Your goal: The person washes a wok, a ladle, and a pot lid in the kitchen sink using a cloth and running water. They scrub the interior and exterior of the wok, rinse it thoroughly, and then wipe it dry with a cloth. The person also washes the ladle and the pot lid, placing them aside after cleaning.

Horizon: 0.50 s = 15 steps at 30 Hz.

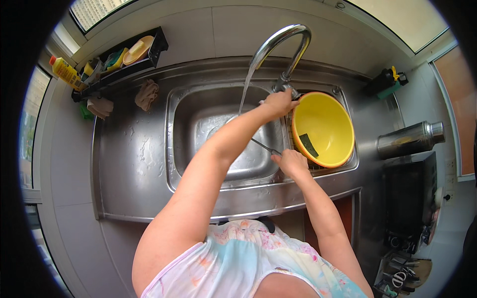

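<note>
A yellow bottle (65,72) and a black rack (119,67) are located at the far left corner of the steel worktop (129,164). Water is discharged from the curved tap (280,44) into the sink basin (198,129). The left hand (279,103) is closed over the tap lever at the basin's far right corner. A thin metal utensil (263,146) is pinched in the right hand (290,163) at the basin's right edge. A yellow bowl (323,129) holding a dark sponge (308,145) is seated in the right compartment. A steel flask (410,139) lies at the worktop's right edge.

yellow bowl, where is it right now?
Head view, right of centre: the yellow bowl sits in the sink's right compartment, beside the faucet, just beyond the right hand.
</note>
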Available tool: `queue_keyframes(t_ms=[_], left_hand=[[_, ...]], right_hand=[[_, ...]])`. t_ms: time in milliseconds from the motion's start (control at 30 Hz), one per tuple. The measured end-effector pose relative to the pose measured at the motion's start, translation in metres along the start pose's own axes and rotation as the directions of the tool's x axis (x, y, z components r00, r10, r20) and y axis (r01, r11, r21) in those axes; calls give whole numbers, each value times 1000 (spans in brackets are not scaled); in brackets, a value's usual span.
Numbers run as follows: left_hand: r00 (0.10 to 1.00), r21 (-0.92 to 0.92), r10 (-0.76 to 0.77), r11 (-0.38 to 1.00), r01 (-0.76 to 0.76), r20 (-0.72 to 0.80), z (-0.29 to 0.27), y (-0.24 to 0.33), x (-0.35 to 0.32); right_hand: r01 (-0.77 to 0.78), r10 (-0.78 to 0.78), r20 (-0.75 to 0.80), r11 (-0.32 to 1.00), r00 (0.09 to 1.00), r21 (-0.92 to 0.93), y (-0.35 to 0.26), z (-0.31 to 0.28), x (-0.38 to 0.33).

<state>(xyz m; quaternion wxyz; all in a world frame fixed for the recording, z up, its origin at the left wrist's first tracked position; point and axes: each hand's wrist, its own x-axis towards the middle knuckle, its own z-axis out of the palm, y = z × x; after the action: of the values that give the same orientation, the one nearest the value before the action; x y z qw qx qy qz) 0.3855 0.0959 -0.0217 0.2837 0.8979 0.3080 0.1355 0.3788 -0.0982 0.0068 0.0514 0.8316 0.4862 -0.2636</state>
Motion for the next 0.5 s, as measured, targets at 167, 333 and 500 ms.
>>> queue_keyframes(t_ms=[167,333,500], left_hand=[[973,-163,-200,970,180,-116,-18,-85,-9],[848,-582,-526,672,458,61,-24,-176,-51],[951,-576,-296,794,195,-86,2,-143,-114]], right_hand=[[22,-22,-19,1000,1000,-20,-1,-4,1],[23,-25,-23,996,999,-82,-8,-8,-2],[17,-22,-68,996,997,-83,-18,-19,-11]])
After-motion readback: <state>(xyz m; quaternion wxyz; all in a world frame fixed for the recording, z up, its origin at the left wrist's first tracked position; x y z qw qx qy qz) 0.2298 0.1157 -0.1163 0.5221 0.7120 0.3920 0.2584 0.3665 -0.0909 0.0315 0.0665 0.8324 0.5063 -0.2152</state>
